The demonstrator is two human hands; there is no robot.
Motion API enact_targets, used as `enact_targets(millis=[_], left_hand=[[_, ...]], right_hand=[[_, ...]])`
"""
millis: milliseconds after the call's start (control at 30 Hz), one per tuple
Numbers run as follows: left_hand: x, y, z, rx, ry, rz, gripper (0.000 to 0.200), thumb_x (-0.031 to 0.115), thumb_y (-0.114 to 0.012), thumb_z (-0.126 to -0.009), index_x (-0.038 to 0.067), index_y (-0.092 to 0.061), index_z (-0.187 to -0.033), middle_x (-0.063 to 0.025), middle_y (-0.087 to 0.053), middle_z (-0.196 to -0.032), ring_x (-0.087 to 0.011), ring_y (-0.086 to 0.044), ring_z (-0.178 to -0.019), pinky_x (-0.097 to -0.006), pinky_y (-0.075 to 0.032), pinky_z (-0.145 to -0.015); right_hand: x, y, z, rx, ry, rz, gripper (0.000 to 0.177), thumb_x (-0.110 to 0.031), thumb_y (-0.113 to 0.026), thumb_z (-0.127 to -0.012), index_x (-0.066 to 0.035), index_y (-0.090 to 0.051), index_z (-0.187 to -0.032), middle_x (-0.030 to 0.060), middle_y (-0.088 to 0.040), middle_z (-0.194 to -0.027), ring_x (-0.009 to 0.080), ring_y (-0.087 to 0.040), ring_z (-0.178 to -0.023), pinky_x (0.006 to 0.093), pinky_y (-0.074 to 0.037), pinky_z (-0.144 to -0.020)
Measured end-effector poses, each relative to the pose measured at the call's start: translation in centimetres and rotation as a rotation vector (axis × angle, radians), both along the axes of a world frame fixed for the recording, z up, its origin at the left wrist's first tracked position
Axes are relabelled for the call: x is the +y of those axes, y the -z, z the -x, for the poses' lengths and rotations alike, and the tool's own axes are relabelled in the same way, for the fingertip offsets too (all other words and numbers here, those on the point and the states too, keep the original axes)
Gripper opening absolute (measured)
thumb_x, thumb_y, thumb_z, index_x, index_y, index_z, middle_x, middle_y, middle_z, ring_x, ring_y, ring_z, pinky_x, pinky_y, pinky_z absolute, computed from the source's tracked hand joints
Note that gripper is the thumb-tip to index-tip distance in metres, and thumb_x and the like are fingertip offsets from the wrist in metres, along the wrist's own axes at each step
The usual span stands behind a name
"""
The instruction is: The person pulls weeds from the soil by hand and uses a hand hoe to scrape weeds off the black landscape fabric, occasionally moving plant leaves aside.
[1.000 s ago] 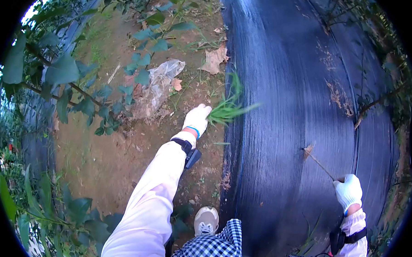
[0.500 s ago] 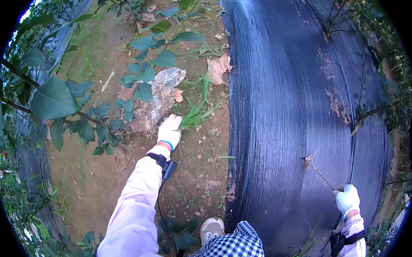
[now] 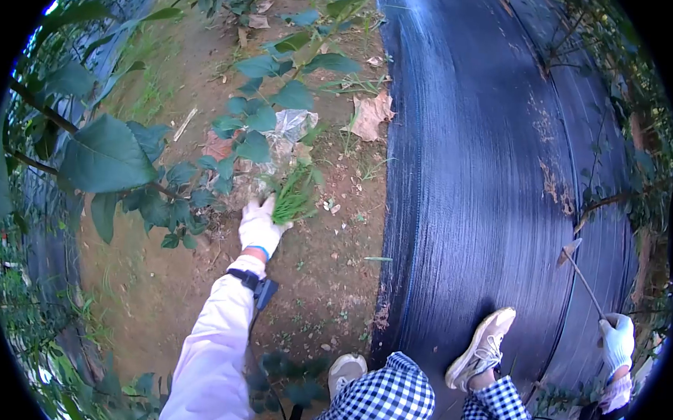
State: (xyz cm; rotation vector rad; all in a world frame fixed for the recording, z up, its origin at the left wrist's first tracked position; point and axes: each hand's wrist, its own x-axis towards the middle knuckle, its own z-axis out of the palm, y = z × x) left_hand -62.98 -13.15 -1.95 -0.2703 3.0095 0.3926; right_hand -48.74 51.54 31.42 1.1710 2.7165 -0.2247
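Note:
My left hand [image 3: 260, 228], in a white glove, is closed around a tuft of green grass [image 3: 296, 196] over the bare soil. The blades fan out up and to the right of the fingers. Just beyond lies a crumpled piece of clear plastic film [image 3: 291, 125], partly covered by leaves. Over at the right, my right hand [image 3: 617, 344], also gloved, grips the thin handle of a small hoe [image 3: 587, 287]. Its pointed metal head is up and to the left of the hand, over the black ground sheet [image 3: 480, 194].
Leafy branches [image 3: 106, 155] reach in from the left, above the soil. A large dry leaf [image 3: 371, 115] rests by the sheet's edge. One shoe [image 3: 347, 372] stands on the soil, the other shoe [image 3: 482, 347] over the sheet. More foliage borders the right side.
My left hand has shifted slightly left and nearer with the grass. My right hand and the hoe have swung to the right and down. My right shoe has come forward over the sheet.

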Motion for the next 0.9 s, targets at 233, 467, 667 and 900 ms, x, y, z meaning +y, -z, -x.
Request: enact_targets(millis=[233,467,667,900], left_hand=[[-2.7,4.0,4.1,0.097,-0.054,-0.904,0.027,0.003,-0.058,-0.089,0.003,-0.062,-0.116,-0.0088,-0.069,-0.107,-0.0181,-0.063,-0.093,-0.0351,-0.050,-0.082],[10.9,-1.2,2.2,-0.013,0.409,-0.265,0.046,0.028,-0.073,-0.078,0.010,-0.058,-0.117,-0.0175,-0.056,-0.110,-0.0380,-0.057,-0.102,-0.0439,-0.049,-0.087],[13.7,1.9,3.7,-0.061,0.371,-0.441,0.017,0.015,-0.060,-0.085,0.007,-0.061,-0.099,-0.0152,-0.062,-0.102,-0.0387,-0.059,-0.099,-0.0450,-0.049,-0.085],[15.1,1.0,9.4,0.035,0.373,-0.148,0.034,0.017,-0.066,-0.081,0.005,-0.059,-0.112,-0.0171,-0.055,-0.120,-0.0415,-0.056,-0.106,-0.0445,-0.048,-0.092]], right_hand=[[-2.5,4.1,2.1,-0.006,-0.015,0.130,0.020,-0.012,-0.065,-0.085,0.002,-0.069,-0.099,0.0066,-0.065,-0.072,0.0133,-0.058,-0.052,0.0282,-0.047,-0.049],[-2.9,9.3,3.7,0.137,0.004,0.401,0.020,-0.012,-0.063,-0.086,0.002,-0.070,-0.098,0.0007,-0.060,-0.065,0.0086,-0.053,-0.050,0.0245,-0.041,-0.046],[-4.7,9.0,3.6,0.067,0.072,0.453,0.022,-0.011,-0.062,-0.086,0.004,-0.069,-0.100,0.0020,-0.060,-0.065,0.0101,-0.056,-0.049,0.0243,-0.042,-0.046],[-5.3,9.0,2.9,-0.001,0.113,0.516,0.025,-0.010,-0.062,-0.086,0.006,-0.067,-0.105,0.0039,-0.063,-0.069,0.0107,-0.058,-0.051,0.0242,-0.043,-0.047]])
